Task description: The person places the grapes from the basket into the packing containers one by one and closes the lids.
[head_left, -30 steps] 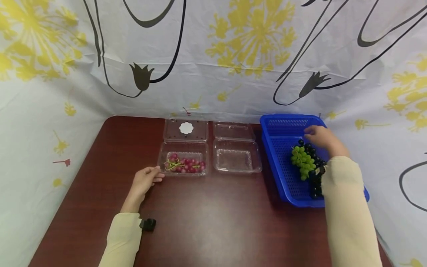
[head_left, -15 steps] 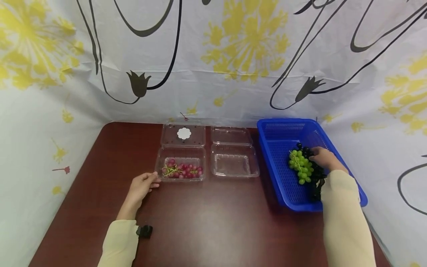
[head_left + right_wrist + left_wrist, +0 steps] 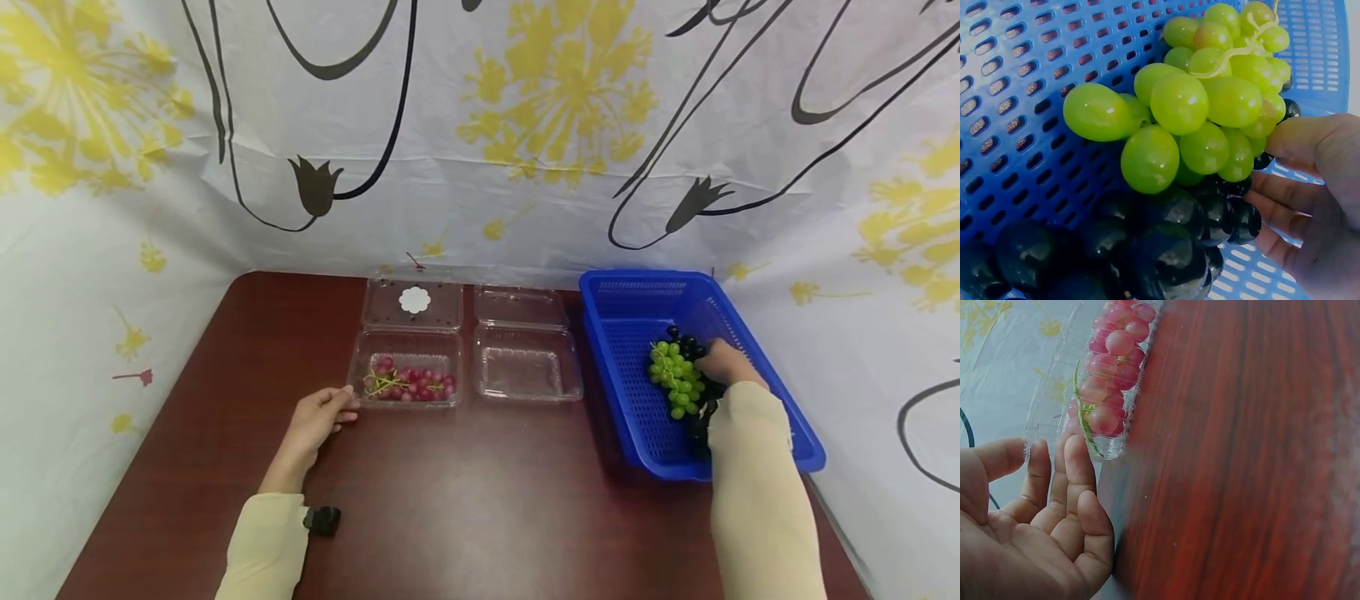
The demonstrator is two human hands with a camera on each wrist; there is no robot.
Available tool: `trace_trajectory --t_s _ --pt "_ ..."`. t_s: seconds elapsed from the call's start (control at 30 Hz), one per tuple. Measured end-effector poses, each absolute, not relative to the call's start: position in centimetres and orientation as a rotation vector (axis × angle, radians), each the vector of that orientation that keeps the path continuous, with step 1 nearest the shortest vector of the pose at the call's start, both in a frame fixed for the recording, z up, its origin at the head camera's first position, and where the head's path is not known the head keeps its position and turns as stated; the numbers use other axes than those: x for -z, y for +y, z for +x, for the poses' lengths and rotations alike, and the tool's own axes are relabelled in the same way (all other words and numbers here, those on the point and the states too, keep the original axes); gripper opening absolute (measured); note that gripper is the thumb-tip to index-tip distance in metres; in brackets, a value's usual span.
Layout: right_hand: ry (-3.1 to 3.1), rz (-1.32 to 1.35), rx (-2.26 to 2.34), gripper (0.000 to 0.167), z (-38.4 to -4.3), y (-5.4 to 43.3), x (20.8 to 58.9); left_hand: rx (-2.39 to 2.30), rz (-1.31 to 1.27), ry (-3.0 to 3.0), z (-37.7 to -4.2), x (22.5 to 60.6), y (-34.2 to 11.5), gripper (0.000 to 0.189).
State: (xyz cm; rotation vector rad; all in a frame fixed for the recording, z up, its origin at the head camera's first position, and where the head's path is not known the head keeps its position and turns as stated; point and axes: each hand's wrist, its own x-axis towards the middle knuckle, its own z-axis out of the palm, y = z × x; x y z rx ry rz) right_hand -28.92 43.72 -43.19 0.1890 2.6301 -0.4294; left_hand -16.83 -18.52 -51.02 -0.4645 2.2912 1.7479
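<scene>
Two hands work over a dark red table, each at a different container. The left hand pinches the near left corner of a clear box between thumb and forefinger, in a narrow grip, with the other fingers loosely bent just beside the box's end. This box lies near the table's far edge, left of the middle. Red grapes with green stems lie inside it, along the near side. Its open lid points toward the far edge and bears a white label with a scalloped outline.

Just to the right, a second clear box stands with its lid also folded back toward the far edge.

At the table's far right corner sits a blue basket with slotted walls. A bunch of green grapes lies near the middle of the basket, against black grapes on its right side. The right hand is inside the basket, on the right of both bunches. Its thumb is at the edge of the green bunch, the fingers beside the black grapes and spread apart from the thumb. Some fingertips are hidden, so I cannot tell whether it grips any fruit.

Pale yellow sleeves cover both forearms. A patterned cloth rises behind the far edge.
</scene>
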Motion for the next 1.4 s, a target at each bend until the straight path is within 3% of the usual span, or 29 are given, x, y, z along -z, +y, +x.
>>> trace_trajectory --t_s 0.33,0.67,1.07,1.4 --pt "2.707 0.283 0.383 0.034 -29.2 43.6 44.0 -1.757 -0.472 2.28 -16.9 51.0 -18.5 0.051" --pt "2.679 0.374 0.372 0.032 -29.6 43.5 44.4 -1.75 -0.484 2.27 -17.1 51.2 -18.5 0.05" --pt "2.605 0.493 0.275 0.064 -29.9 42.8 44.9 -1.778 -0.486 2.246 -17.0 51.6 -18.6 0.046" --pt "2.67 0.469 0.276 0.071 -29.8 42.4 45.4 -1.822 -0.506 2.245 -17.3 51.7 -18.7 0.04"
